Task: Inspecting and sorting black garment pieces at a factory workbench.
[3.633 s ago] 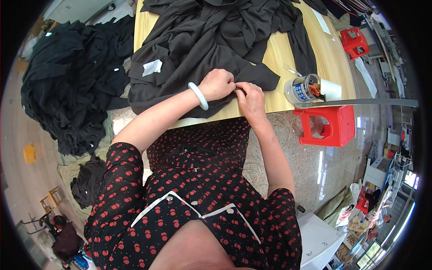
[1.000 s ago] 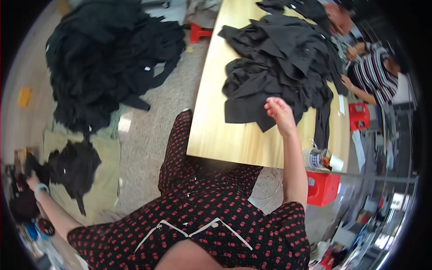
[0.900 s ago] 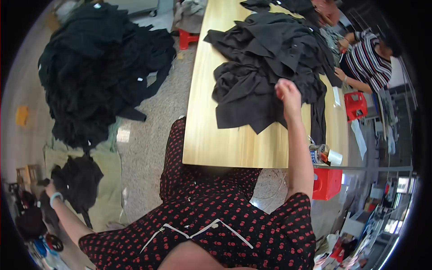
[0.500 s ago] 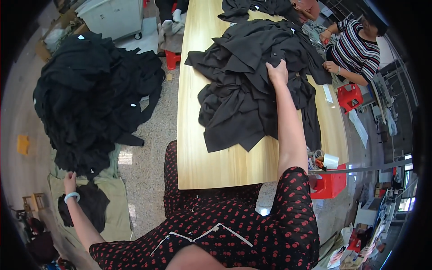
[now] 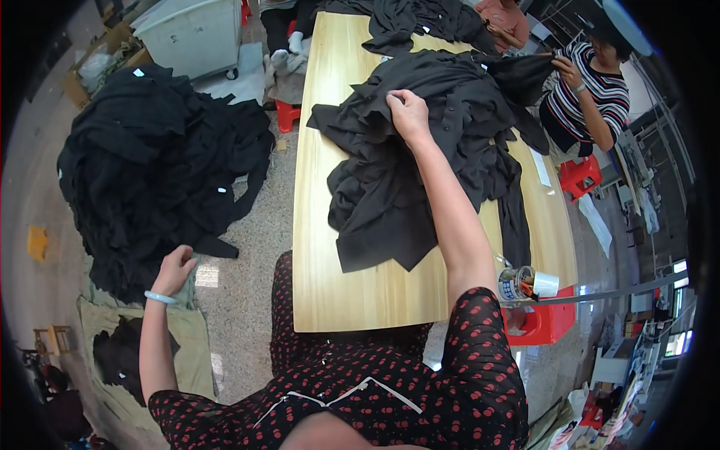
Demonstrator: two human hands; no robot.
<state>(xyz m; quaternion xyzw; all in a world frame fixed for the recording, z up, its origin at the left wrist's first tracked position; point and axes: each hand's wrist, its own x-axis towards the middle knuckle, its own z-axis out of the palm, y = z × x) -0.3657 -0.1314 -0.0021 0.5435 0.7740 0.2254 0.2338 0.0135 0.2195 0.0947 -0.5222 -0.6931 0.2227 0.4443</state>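
On the wooden table lies a heap of black buttoned shirts [image 5: 382,217]. My right hand [image 5: 410,118] is closed at its upper left part, pinching a fold of one black shirt [image 5: 375,112]. My left hand [image 5: 174,271], with a pale bracelet on the wrist, hovers at the lower edge of a big pile of black garments [image 5: 150,165] on the left. Its fingers are loosely bent and apart, with nothing visible in them. Below it, a small black garment [image 5: 124,356] rests on a khaki cloth [image 5: 191,352], partly behind my forearm.
A clear jar [image 5: 517,283] and a white cup [image 5: 546,284] stand at the table's [image 5: 360,300] near right corner. Across the right edge, a co-worker in a striped top [image 5: 600,94] lifts black fabric. Red stools [image 5: 579,176] and a white wheeled bin [image 5: 191,37] stand around.
My right hand has moved left across the heap and now pinches another fold. My left hand has moved up and right along the pile. The co-worker has raised black fabric.
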